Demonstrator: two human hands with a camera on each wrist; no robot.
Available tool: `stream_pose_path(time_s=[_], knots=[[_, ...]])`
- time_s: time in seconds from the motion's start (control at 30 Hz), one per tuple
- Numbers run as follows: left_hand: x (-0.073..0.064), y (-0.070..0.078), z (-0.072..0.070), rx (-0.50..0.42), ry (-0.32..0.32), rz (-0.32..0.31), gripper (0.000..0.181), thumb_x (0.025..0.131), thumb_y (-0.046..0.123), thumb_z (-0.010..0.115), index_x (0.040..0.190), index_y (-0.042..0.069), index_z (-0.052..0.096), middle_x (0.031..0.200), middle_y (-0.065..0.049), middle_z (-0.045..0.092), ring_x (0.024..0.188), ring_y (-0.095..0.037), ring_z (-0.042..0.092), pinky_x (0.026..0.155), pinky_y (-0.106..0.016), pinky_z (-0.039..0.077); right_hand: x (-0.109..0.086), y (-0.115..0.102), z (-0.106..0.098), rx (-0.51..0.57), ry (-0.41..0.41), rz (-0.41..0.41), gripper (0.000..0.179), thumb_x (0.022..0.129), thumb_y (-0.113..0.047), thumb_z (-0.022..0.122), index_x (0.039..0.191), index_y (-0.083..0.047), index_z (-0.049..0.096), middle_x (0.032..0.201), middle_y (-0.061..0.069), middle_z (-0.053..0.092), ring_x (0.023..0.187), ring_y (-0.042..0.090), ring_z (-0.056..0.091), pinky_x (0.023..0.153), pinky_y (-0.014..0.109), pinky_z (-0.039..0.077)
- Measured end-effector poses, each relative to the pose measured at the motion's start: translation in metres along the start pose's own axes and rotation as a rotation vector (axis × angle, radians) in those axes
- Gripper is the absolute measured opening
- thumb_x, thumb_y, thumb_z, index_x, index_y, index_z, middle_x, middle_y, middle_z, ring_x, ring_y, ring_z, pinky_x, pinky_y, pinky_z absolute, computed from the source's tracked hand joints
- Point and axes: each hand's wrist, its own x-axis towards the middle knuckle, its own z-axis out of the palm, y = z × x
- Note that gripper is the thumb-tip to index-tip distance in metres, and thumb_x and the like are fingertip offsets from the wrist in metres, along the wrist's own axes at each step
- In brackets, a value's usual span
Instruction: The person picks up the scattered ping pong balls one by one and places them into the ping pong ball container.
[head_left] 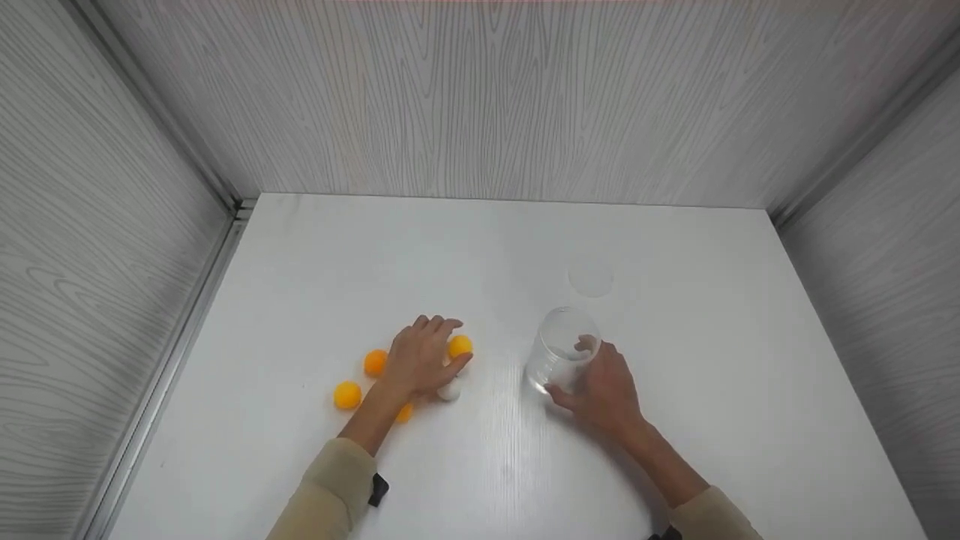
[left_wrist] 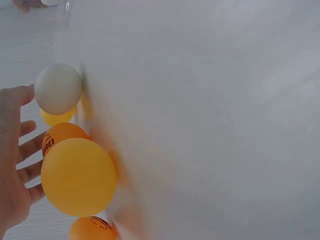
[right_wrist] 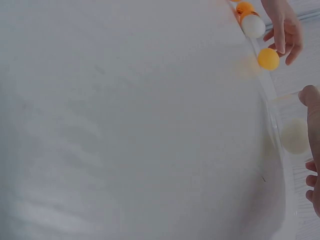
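My left hand [head_left: 421, 356] reaches over a group of table tennis balls, its thumb and fingers spread around a yellow-orange ball [head_left: 460, 346]. A white ball [head_left: 450, 390] lies beneath the thumb side of that hand. In the left wrist view, the fingers extend behind the white ball [left_wrist: 58, 89] and an orange ball [left_wrist: 65, 136]. My right hand [head_left: 604, 386] grips a clear plastic jar [head_left: 559, 352] from its right side, thumb in front and fingers behind. Through the jar wall a pale ball [right_wrist: 295, 136] shows in the right wrist view.
More orange balls lie left of and under the left forearm, one of them [head_left: 347, 395] outermost. A clear round lid [head_left: 590, 277] lies flat behind the jar. The white table [head_left: 480, 247] is bounded by wood-grained panels [head_left: 480, 97] at the back and sides.
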Motion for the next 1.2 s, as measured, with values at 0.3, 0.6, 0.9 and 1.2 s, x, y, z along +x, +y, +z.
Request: stream_pose_path(time_s=[0.3, 0.6, 0.9, 1.2], knots=[[0.000, 0.004, 0.005, -0.022, -0.042, -0.051, 0.050, 0.099, 0.046, 0.068, 0.138, 0.016, 0.063, 0.126, -0.008, 0.069, 0.108, -0.029, 0.061, 0.094, -0.044, 0.058, -0.002, -0.002, -0.001, 0.011, -0.019, 0.028, 0.088, 0.072, -0.047, 0.089, 0.137, -0.002, 0.050, 0.119, 0.015, 0.066, 0.103, 0.033, 0.061, 0.089, 0.048, 0.056], [0.000, 0.005, 0.008, -0.029, -0.046, -0.048, 0.048, 0.099, 0.045, 0.067, 0.138, 0.016, 0.064, 0.129, -0.008, 0.069, 0.110, -0.029, 0.061, 0.097, -0.045, 0.058, -0.002, -0.003, -0.002, -0.002, -0.049, 0.052, 0.089, 0.072, -0.049, 0.089, 0.138, -0.003, 0.050, 0.119, 0.015, 0.065, 0.103, 0.032, 0.061, 0.090, 0.047, 0.056], [0.000, 0.004, 0.010, -0.037, -0.064, -0.078, 0.045, 0.100, 0.041, 0.067, 0.137, 0.016, 0.064, 0.130, -0.009, 0.069, 0.111, -0.029, 0.062, 0.099, -0.046, 0.058, -0.001, -0.003, -0.003, -0.020, -0.059, 0.058, 0.090, 0.071, -0.050, 0.090, 0.138, -0.002, 0.052, 0.118, 0.016, 0.065, 0.100, 0.031, 0.061, 0.089, 0.047, 0.056], [0.001, 0.003, 0.011, -0.065, -0.043, -0.057, 0.041, 0.099, 0.036, 0.068, 0.133, 0.014, 0.065, 0.128, -0.009, 0.071, 0.109, -0.030, 0.064, 0.096, -0.046, 0.059, -0.001, -0.002, -0.003, -0.017, -0.020, 0.006, 0.089, 0.072, -0.047, 0.089, 0.137, 0.000, 0.052, 0.118, 0.016, 0.066, 0.101, 0.032, 0.062, 0.088, 0.047, 0.056]])
